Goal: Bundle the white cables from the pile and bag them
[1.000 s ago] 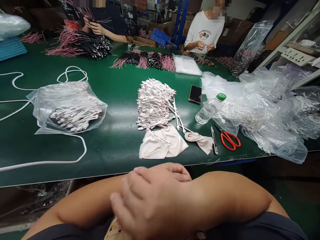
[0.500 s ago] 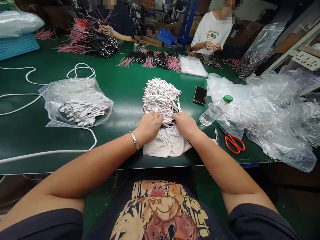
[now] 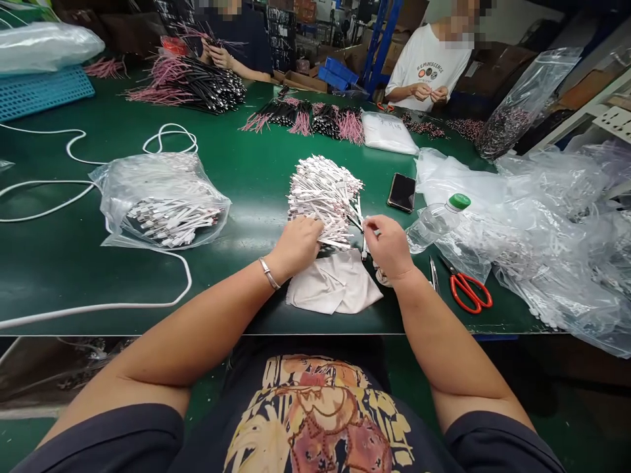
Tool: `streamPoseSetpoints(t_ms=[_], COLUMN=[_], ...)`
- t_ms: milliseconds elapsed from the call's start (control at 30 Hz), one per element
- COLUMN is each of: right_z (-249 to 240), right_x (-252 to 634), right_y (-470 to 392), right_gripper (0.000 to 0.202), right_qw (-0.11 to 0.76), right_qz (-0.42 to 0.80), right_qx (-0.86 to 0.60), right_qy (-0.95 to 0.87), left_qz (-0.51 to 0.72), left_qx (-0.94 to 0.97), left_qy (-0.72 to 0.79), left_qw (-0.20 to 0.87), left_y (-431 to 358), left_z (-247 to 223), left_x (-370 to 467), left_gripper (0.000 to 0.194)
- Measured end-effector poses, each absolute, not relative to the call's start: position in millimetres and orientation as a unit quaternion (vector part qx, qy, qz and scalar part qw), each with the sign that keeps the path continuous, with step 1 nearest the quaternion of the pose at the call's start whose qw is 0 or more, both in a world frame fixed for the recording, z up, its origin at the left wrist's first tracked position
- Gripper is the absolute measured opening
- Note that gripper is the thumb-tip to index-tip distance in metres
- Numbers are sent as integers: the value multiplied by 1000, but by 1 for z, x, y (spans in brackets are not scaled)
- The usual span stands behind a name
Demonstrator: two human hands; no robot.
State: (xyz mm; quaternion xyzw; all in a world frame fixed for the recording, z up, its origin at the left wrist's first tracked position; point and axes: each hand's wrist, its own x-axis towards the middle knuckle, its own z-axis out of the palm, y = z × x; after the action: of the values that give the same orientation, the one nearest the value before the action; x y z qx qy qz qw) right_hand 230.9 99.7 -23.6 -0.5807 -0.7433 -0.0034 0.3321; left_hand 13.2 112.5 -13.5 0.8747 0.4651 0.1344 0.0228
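Observation:
A heap of short white cables [image 3: 323,187] with flat connector ends lies on the green table. My left hand [image 3: 300,244] is closed over the heap's near left edge, its fingertips hidden among the cables. To the right of the heap, my right hand [image 3: 389,246] pinches the end of a short white cable at the thumb and forefinger. A few cables stick out from the heap towards that hand. Just in front of the heap lies a crumpled off-white cloth [image 3: 335,289], partly between my forearms.
Left stands a clear bag of white cables [image 3: 167,203] beside a long white cord [image 3: 123,305]. Right are a phone [image 3: 401,192], a bottle [image 3: 436,223], red-handled scissors [image 3: 468,289] and plastic bags [image 3: 522,230]. Across the table, two people handle things near pink-and-black wire bundles [image 3: 197,82].
My right hand has moved right, away from the heap's edge, with its fingers pinched. My left hand stays at the heap. The whole view has shifted slightly.

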Motion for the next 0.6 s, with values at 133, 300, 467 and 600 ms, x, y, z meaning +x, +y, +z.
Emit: streamPoseSetpoints(t_ms=[133, 300, 467, 600], right_z=[-17, -13, -11, -12], right_x=[225, 221, 212, 194], right_y=[97, 90, 77, 74], right_gripper=[16, 18, 17, 19], right_qw=[441, 387, 339, 355], right_qz=[126, 270, 181, 254], right_qx=[-575, -603, -611, -574], right_qy=[-678, -643, -692, -693], left_qz=[151, 173, 221, 316], left_qx=[865, 856, 838, 804], left_qy=[470, 461, 464, 458], left_qw=[89, 160, 185, 211], left_y=[116, 118, 114, 111], left_z=[-13, -13, -3, 7], left_x=[7, 3, 0, -2], left_gripper=[19, 17, 23, 29])
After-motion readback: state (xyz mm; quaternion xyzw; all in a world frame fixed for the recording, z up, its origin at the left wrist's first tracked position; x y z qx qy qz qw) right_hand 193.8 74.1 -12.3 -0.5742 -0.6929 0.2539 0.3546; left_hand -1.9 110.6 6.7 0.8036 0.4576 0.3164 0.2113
